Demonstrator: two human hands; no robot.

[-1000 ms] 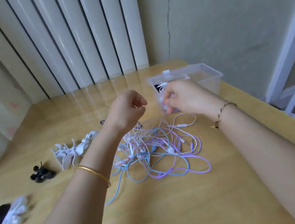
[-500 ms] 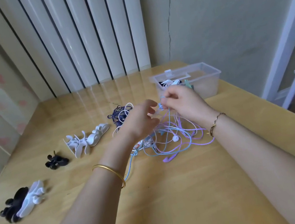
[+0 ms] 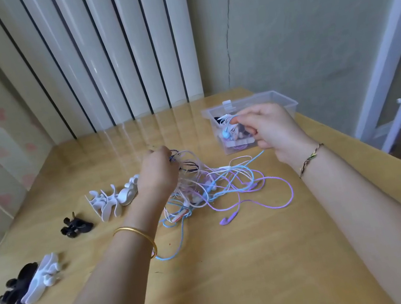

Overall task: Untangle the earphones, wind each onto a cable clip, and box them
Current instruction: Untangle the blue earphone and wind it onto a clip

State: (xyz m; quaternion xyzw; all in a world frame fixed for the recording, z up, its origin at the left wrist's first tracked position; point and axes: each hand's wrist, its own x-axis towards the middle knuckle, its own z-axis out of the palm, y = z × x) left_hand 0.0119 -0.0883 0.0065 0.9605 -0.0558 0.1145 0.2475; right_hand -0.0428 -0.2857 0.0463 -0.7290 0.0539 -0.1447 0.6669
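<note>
- table (image 3: 243, 278), wooden, under everything.
- tangle of earphones (image 3: 216, 189) mid-table, near clear box (image 3: 284, 103) at far right.
- right hand (image 3: 270, 131) pinching blue earbud (image 3: 225, 134) before box.
- left hand (image 3: 157, 172) clenched on cords at tangle's left.
- white clips (image 3: 111, 199), black clips (image 3: 74, 226) lying left.

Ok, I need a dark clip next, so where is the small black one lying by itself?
In the head view the small black clip lies left on the table, just left of the white clips.

Near half of glossy yellow wooden table (image 3: 243, 278): bare, open passage. Centre: blocked by tangled pink, blue and purple earphone cords (image 3: 216, 189). Left strip: white and black plastic cable clips (image 3: 112, 202). Far right: clear plastic box (image 3: 285, 104).
</note>
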